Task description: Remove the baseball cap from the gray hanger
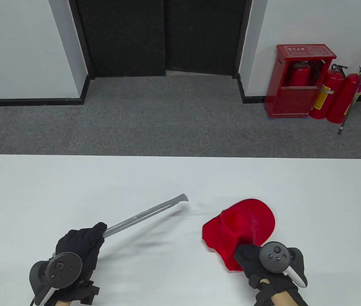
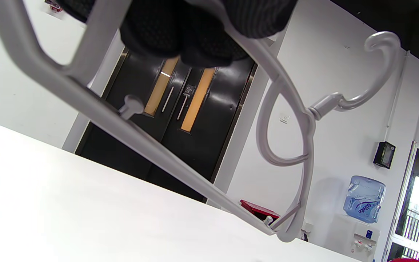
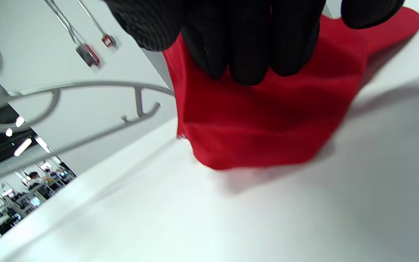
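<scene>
- My left hand [image 1: 78, 245] grips the gray hanger [image 1: 148, 215] at one end, fingers [image 2: 180, 40] curled round the frame; hanger sticks out up-right over the bench [image 1: 72, 191], tilted, far end off the surface w/ a shadow under it.
- Left wrist view: hanger seen edge-on and close, hook [image 2: 380, 69] pointing to the upper right, lower bar running diagonally across; nothing hangs on it.
- My right hand [image 1: 263, 264] holds the red cap [image 1: 244, 226] at its near edge, fingers [image 3: 246, 47] clenched on the cloth.
- Cap is off the hanger, well apart from it, on the right half of the bench. It looks to rest on the bench, brim pointing away to the upper right; can't tell if the near edge under my fingers is lifted.
- Right wrist view: red cloth bunched under the fingertips, lower fold touching the bench; hanger visible beyond at left, apart from the cap.
- Tracker on the back of each hand.
- Beyond the bench: gray carpet, dark double door [image 1: 164, 38], red extinguisher box [image 1: 295, 83] w/ two extinguishers [image 1: 342, 95] beside it on the right.
</scene>
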### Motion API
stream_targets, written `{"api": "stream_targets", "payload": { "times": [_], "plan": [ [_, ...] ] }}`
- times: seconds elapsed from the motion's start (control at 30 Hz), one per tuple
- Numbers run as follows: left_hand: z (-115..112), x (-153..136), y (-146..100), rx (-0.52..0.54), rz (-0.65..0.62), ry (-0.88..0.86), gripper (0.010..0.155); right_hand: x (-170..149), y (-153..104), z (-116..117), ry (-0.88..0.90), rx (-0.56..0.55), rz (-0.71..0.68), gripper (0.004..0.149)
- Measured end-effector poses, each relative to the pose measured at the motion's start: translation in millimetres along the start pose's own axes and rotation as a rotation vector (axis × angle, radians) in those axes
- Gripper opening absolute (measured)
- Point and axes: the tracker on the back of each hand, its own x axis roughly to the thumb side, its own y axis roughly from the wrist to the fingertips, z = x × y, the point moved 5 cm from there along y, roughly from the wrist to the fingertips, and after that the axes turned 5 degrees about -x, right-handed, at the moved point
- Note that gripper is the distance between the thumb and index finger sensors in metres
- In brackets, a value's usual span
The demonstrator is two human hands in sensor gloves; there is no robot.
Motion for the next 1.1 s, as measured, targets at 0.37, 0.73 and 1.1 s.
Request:
{"api": "stream_targets", "payload": {
  "times": [0.37, 0.73, 1.1],
  "plan": [
    [-21.5, -7.8, 3.6, -0.087, -0.016, 0.023, 0.045, 13.6, -5.8, -12.7, 0.033, -0.060, -0.075, 0.050],
    [-65.2, -21.5, 7.2, -0.341, 0.007, 0.178, 0.043, 12.8, -7.0, -14.7, 0.054, -0.064, -0.073, 0.050],
    [-111.8, -44.1, 3.4, -0.587, 0.086, 0.225, 0.044, 12.5, -7.1, -13.6, 0.059, -0.055, -0.072, 0.051]
  ]
}}
